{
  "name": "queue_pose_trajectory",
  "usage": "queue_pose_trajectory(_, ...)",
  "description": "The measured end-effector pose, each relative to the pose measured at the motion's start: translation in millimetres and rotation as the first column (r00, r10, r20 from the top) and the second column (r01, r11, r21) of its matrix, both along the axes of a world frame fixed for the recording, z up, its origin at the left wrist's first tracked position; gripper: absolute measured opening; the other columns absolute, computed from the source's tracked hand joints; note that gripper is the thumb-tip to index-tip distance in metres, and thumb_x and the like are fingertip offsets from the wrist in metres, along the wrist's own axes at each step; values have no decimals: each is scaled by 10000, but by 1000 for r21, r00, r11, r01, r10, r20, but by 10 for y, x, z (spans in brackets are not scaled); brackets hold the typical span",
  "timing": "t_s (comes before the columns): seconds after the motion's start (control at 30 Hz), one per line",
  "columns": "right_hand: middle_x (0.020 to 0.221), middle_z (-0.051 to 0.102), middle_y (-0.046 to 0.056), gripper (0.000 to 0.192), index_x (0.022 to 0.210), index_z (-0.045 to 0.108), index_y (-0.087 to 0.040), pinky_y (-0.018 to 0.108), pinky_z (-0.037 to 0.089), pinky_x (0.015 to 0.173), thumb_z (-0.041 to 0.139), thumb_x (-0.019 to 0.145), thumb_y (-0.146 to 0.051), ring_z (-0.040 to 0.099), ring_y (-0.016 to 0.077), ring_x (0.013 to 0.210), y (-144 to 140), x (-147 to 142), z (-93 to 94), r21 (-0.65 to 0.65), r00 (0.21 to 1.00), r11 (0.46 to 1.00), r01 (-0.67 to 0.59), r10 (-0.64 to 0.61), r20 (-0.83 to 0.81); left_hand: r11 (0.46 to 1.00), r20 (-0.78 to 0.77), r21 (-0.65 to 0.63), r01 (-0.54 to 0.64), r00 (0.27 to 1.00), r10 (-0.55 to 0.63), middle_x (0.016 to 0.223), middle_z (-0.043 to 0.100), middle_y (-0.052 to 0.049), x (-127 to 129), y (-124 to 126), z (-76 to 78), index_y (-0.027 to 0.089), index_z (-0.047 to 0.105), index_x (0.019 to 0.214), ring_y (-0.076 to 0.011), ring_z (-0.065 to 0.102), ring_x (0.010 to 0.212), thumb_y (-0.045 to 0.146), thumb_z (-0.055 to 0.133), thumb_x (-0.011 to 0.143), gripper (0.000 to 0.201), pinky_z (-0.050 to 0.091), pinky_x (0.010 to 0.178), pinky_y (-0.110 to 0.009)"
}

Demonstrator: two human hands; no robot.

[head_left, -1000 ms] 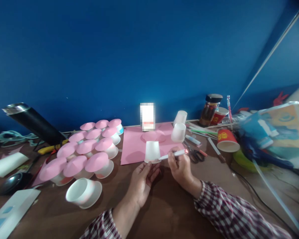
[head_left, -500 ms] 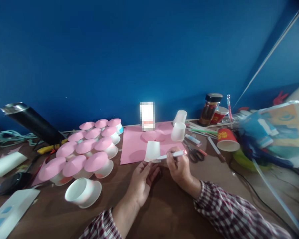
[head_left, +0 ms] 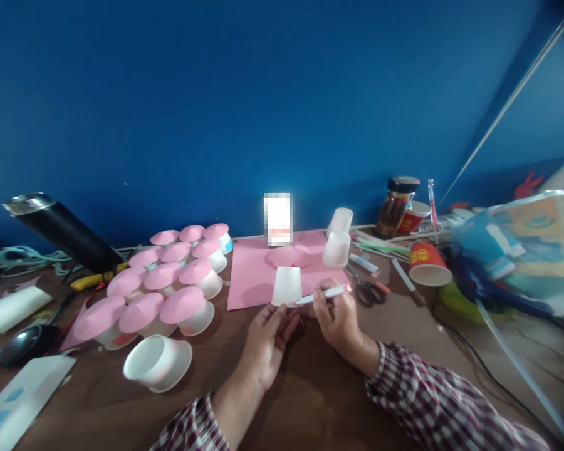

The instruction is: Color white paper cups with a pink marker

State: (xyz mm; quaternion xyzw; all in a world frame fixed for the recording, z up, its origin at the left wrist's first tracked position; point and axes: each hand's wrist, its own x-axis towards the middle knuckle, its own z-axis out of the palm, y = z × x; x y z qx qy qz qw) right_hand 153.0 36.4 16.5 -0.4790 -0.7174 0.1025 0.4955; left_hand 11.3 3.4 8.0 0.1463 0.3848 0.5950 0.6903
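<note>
My left hand pinches the near rim of a white paper cup, which stands upside down in front of me over the edge of a pink sheet. In my right hand is a white marker pen with a red end, its tip at the cup's lower right edge. Whether the tip touches the cup I cannot tell. Two pink paper discs lie on the sheet behind the cup. Two more white cups stand upside down at the sheet's right side.
Several cups with pink cone tops stand in rows at left, near a white cup on its side. Black scissors, a red paper cup and a dark jar are at right. A black flask leans at the far left.
The pen tip and right hand have shifted very slightly left. The cup has barely moved, and both hands keep their hold.
</note>
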Motion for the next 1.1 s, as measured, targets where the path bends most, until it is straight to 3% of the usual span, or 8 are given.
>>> queue_pose_trajectory(0.87, 588, 494, -19, 126, 782, 491, -188, 236, 381, 497, 433, 885, -231, 481, 122, 486, -16, -12, 8, -16, 1000, 1000, -18, 17, -26, 999, 11, 12, -35, 999, 35, 845, 696, -57, 12, -12, -8, 111, 665, 751, -120, 648, 824, 192, 740, 687, 127, 518, 843, -225)
queue_pose_trajectory(1.1, 564, 472, -38, 105, 783, 488, -188, 223, 361, 472, 451, 875, -224, 459, 107, 450, -18, -2, -18, -28, 1000, 999, -29, 29, -12, 1000, 19, 6, -11, 1000, 10, 856, 696, -61, 6, 2, -14, 106, 666, 766, -134, 648, 809, 202, 751, 675, 157, 523, 851, -273)
